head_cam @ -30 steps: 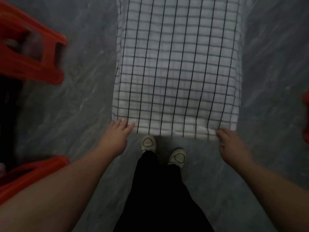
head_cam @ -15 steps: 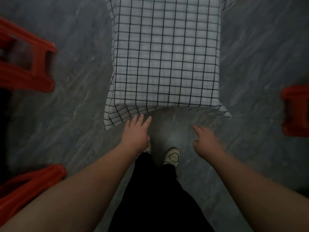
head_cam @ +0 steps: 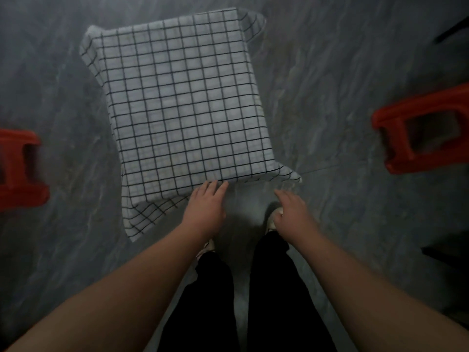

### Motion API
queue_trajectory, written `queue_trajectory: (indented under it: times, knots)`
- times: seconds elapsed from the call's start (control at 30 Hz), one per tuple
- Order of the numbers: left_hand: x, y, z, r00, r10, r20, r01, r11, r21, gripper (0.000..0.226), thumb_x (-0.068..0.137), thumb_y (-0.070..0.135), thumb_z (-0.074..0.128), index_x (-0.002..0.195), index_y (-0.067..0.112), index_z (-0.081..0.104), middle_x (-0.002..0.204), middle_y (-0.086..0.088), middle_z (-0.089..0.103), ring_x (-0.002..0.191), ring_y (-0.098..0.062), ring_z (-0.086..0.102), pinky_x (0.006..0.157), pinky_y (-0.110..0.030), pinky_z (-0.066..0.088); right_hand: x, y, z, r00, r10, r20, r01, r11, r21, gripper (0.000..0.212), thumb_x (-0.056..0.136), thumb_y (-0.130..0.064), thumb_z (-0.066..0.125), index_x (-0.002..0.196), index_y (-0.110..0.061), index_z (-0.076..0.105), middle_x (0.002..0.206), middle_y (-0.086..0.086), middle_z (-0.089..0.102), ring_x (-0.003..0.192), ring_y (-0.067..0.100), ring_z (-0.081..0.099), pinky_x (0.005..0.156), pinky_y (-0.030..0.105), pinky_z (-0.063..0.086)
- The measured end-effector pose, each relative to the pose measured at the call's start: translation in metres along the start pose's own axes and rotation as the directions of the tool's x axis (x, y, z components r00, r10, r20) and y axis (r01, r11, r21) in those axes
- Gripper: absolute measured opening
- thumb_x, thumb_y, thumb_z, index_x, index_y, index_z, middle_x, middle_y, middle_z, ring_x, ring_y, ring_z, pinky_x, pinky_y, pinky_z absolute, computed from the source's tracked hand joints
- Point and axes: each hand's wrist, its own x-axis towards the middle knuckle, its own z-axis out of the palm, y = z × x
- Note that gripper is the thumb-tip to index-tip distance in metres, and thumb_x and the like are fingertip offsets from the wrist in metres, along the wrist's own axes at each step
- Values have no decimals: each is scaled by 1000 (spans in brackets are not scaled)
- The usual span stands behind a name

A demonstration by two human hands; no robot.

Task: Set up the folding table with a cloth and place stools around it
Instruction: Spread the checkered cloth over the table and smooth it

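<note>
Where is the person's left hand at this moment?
In the head view, the left hand sits just left of centre, its straight fingers at the near edge of the checked cloth, with the right hand to its right.

The cloth [head_cam: 182, 102] is white with a thin black grid. The right stool [head_cam: 396, 138] and the left stool [head_cam: 17, 194] are bright red. The floor [head_cam: 330, 72] is dark grey with paler marbled streaks. The trousers [head_cam: 279, 301] are black, the shoe [head_cam: 272, 219] cream.

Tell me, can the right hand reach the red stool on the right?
Probably yes, with a lean: the right hand holds nothing, and only bare floor lies between it and the red stool.
</note>
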Motion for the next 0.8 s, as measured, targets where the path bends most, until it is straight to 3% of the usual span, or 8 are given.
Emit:
queue_trajectory:
  times: [0.17,0.4,0.53,0.67,0.8]
  knots:
    - [43,56,2,999,48,15,-49,999,19,77,96,27,52,159,23,8,166,-6,11,153,-25,8,124,-42,10,26,34,-21,998,-56,-17,57,997,59,65,88,-12,53,151,-12,37,154,10,40,142,25,33,119,34,22]
    - [90,111,24,1000,5,-9,-4,999,49,73,96,25,51,158,19,13,166,-8,13,153,-27,8,124,-43,12,61,73,-32,985,-152,80,145,985,92,64,91,-10,50,153,-10,33,158,9,34,147,23,25,120,30,15]
    - [108,117,31,994,-49,-99,54,997,47,78,98,26,51,159,18,4,167,-6,0,153,-25,-5,123,-41,1,90,87,-26,977,-199,70,193,978,81,65,91,-14,55,152,-9,33,157,10,35,146,24,27,121,30,13]
    - [135,106,52,987,-5,-160,29,988,152,89,96,35,55,158,17,-6,166,-8,-9,152,-27,-13,123,-45,-9,131,89,-9,967,-244,71,242,970,37,76,94,-27,58,157,-11,18,165,8,18,152,23,14,124,35,12]
    - [167,93,76,983,70,-170,-31,975,222,95,92,45,59,158,18,-3,166,-8,-6,152,-28,-11,123,-50,-6,168,84,11,962,-249,116,253,967,-25,84,95,-32,58,159,-14,6,167,4,7,153,20,8,125,37,10]
